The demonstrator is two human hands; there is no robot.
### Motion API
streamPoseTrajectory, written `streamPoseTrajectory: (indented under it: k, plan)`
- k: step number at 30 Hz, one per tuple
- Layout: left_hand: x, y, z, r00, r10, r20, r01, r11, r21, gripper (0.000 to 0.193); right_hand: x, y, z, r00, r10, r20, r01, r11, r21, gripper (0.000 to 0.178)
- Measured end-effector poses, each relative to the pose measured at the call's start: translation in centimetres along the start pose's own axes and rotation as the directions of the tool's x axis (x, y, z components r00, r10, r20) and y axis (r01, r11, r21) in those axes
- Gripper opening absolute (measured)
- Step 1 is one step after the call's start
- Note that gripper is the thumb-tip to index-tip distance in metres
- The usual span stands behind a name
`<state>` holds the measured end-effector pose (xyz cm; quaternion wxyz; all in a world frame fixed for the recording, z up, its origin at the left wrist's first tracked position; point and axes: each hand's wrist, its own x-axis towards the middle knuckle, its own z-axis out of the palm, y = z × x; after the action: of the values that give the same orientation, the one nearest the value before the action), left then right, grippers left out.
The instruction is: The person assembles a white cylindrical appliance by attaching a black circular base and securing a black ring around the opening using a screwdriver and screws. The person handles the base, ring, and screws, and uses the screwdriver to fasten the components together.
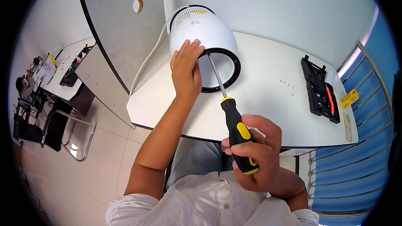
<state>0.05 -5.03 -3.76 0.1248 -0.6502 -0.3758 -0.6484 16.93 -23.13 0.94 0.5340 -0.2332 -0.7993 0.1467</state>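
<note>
A white rounded appliance housing (209, 29) with a black ring rim (238, 65) lies on its side on the white table, its round opening facing me. My left hand (186, 69) rests flat against its side by the rim, fingers stretched out. In my right hand (261, 150) is a black and yellow screwdriver (232, 117), fingers wrapped round the handle. Its long metal shaft slants up and left, and the tip meets the upper left of the black rim. Whether a screw sits under the tip is too small to tell.
Several small screws (287, 84) lie on the table (264, 113) right of the housing. Farther right are an open black tool case (320, 94) with an orange-red tool and a small yellow box (349, 98). A white cable (150, 54) runs along the grey partition (121, 25). Another person (26, 88) sits far left.
</note>
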Motion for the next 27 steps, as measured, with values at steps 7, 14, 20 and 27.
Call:
streamPoseTrajectory:
  k: [7, 14, 20, 27]
  plan:
    - [0.1, 0.3, 0.0, 1.000, -0.005, 0.011, 0.005, 1.000, 0.021, 0.049, 0.7, 1.0, 0.7, 0.898, -0.427, -0.105, 0.303, 0.775, -0.554, 0.032]
    - [0.1, 0.3, -0.1, 1.000, 0.007, 0.008, -0.007, 1.000, 0.016, 0.049, 1.8, -1.0, -1.3, 0.987, -0.151, 0.057, 0.158, 0.824, -0.544, 0.049]
    - [0.1, 0.2, 0.2, 1.000, -0.005, 0.008, 0.004, 1.000, 0.020, 0.049, 1.9, -0.7, -1.3, 0.921, -0.221, 0.321, 0.349, 0.835, -0.426, 0.037]
    - [0.0, 0.2, 0.1, 1.000, -0.013, 0.020, 0.013, 1.000, 0.012, 0.049, 2.0, -1.0, 0.5, 0.995, -0.044, -0.084, 0.038, 0.997, -0.067, 0.028]
